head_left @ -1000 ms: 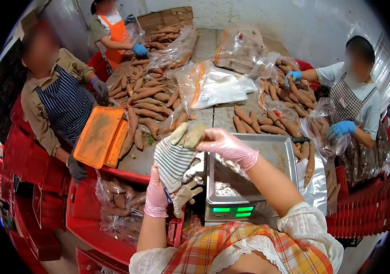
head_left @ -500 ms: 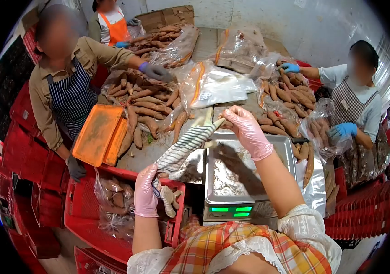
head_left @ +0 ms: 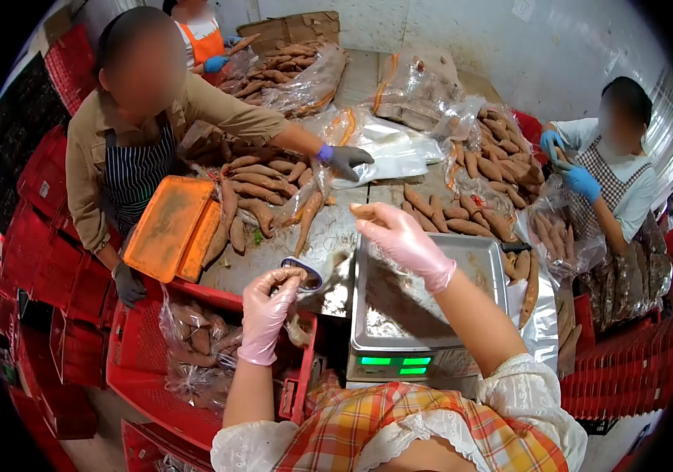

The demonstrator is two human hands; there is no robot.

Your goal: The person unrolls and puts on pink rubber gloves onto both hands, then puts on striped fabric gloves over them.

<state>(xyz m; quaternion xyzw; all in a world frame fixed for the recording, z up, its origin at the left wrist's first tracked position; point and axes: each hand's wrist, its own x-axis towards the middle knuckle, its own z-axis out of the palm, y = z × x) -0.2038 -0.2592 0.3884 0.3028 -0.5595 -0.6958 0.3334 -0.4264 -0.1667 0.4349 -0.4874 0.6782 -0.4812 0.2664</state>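
My left hand (head_left: pixel 272 307), in a thin pink glove, is closed on a bunched cloth work glove (head_left: pixel 314 277) over the front edge of the table. The cloth glove's dark-blue-edged opening shows beside my fingertips, and pale parts of it stick out behind and hang below; its striped length is mostly hidden. My right hand (head_left: pixel 407 244), also in a pink glove, is held above the metal pan of the weighing scale (head_left: pixel 399 330). Its fingers are stretched out to the left with nothing visible in them. Green digits glow on the scale's front.
Sweet potatoes (head_left: pixel 262 185) lie piled across the table, with white plastic bags (head_left: pixel 399 149) amid them. An orange tray (head_left: pixel 167 228) stands at left. A red crate (head_left: pixel 136 354) holds bagged sweet potatoes. Co-workers stand left, back and right; one gloved hand (head_left: pixel 348 161) reaches the bags.
My right hand has released the striped cloth glove, which is now bunched at my left hand. The left co-worker's arm has stretched toward the white bags; the right co-worker's hands have come together.
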